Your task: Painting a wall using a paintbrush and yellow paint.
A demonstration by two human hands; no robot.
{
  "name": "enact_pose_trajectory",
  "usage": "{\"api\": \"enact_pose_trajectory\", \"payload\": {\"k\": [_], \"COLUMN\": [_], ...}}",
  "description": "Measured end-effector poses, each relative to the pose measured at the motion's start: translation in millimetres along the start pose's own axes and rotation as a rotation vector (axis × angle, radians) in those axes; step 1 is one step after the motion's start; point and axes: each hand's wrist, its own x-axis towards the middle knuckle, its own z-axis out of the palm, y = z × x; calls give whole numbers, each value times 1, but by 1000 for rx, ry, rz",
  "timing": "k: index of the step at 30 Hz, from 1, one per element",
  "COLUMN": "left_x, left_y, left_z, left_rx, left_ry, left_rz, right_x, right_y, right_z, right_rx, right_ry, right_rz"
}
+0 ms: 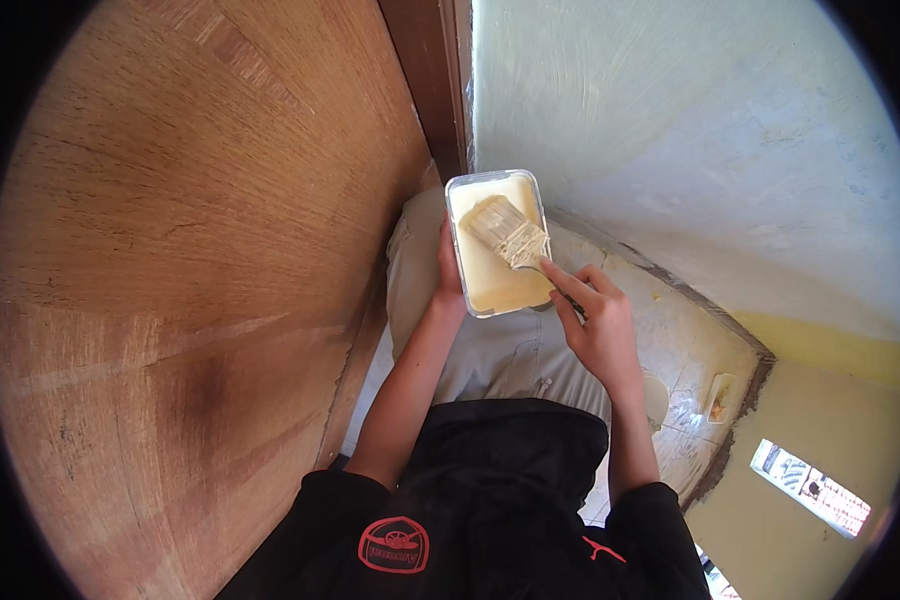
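A rectangular clear plastic tub of cream-coloured paint is held up in front of me. My left hand grips its left side, the fingers partly hidden behind it. In my right hand is the handle of a wide flat paintbrush, whose bristles point to the upper left and lie in the paint. Dried or wet paint coats the brush's ferrule. The right fingertips are at the tub's right rim.
A brown wooden door stands close on the left, beside a dark brown frame. A pale, patchily painted wall rises on the right. On the stained tile floor lies a small plastic tray, near a round pale object.
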Motion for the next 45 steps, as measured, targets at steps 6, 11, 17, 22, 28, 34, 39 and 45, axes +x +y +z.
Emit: {"api": "enact_pose_trajectory", "payload": {"k": [6, 11, 17, 22, 28, 34, 39, 45], "left_x": [-3, 2, 9, 12, 9, 13, 9, 2], "left_y": [2, 0, 0, 2, -2, -3, -1, 1], "left_z": [1, 1, -15, -31, -14, -2, 1, 18], "left_rx": [-25, -54, 8, -40, 18, 87, 149, 217], "left_ry": [-27, -19, -42, -5, -5, -76, -68, -73], "left_rz": [2, 32, 144, 91, 102, 143, 188, 236], "right_x": [-1, -15, -28, -41, -43, -19, 23, 56], "right_y": [10, 38, 36, 38, 21, 16, 30, 13], "right_z": [2, 18, 26, 37, 19, 8, -27, -69], "right_rx": [121, 468, 1529, 1815, 1595, 889, 62, -131], "right_ry": [27, 59, -120, -11, 438, 844, 1088, 1074], "right_rz": [23, 213, 732, 778, 549, 295, -88, 39]}}
